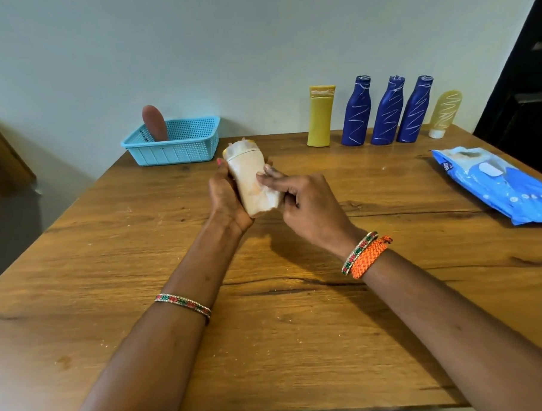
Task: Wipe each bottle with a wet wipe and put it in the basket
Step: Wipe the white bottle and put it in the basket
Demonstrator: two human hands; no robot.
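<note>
Above the middle of the brown wooden table (300, 328), a person holds a small bottle wrapped in a white wet wipe (250, 181). The wipe covers nearly all of the bottle, so only a bit of yellow shows at its top end. The bottle is tilted, with its top pointing away from the person. The left hand (224, 198) grips the bottle from the left side, with its fingers curled around the back. The right hand (307, 203) presses the wipe against the bottle's right side with its thumb and fingers, and the other fingers are curled in.

At the far left of the table sits a light blue plastic basket with small holes (174, 147). A brown rounded bottle (155, 123) stands inside it, leaning against the basket's left end.

Along the far edge, on the right, five more bottles stand in a row. First comes a yellow flat bottle with a square cap (320, 119). Next to it are three dark blue bottles with white scribble marks (386, 111), close side by side. Last is a see-through yellow tube with a white cap (444, 114), standing on its cap and marked with white scribbles too.

At the right edge of the table lies a blue soft pack of wet wipes (498, 186), flat on the wood and well apart from the hands.
</note>
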